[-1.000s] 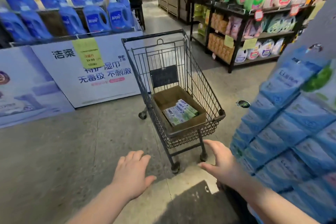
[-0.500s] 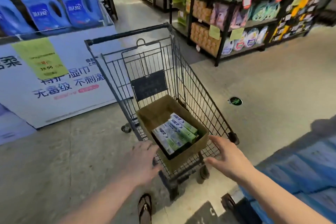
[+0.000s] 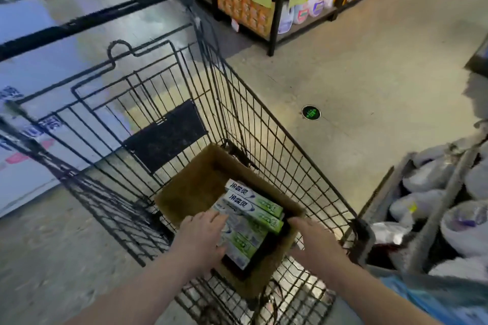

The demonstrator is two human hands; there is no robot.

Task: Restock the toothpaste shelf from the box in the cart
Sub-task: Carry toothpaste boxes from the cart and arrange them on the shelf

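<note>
A black wire shopping cart (image 3: pixel 266 124) stands right in front of me. In its near end sits an open brown cardboard box (image 3: pixel 195 187) with several white-and-green toothpaste cartons (image 3: pixel 253 206) lying flat in it. My left hand (image 3: pixel 204 235) is inside the box, fingers spread over the left cartons and resting on them. My right hand (image 3: pixel 314 243) is over the box's right rim, fingers apart, holding nothing. No toothpaste shelf shows in this view.
A dark shelf unit (image 3: pixel 274 8) with orange packs and detergent pouches stands beyond the cart. A white promotional display (image 3: pixel 31 87) runs along the left. At the right, a bin of white plastic-wrapped packs (image 3: pixel 435 200). A round green floor marker (image 3: pixel 311 112) lies on the open concrete floor.
I have closed in on the cart and look steeply down into it. Both hands moved forward from short of the cart; the left is now in the box, the right at its rim.
</note>
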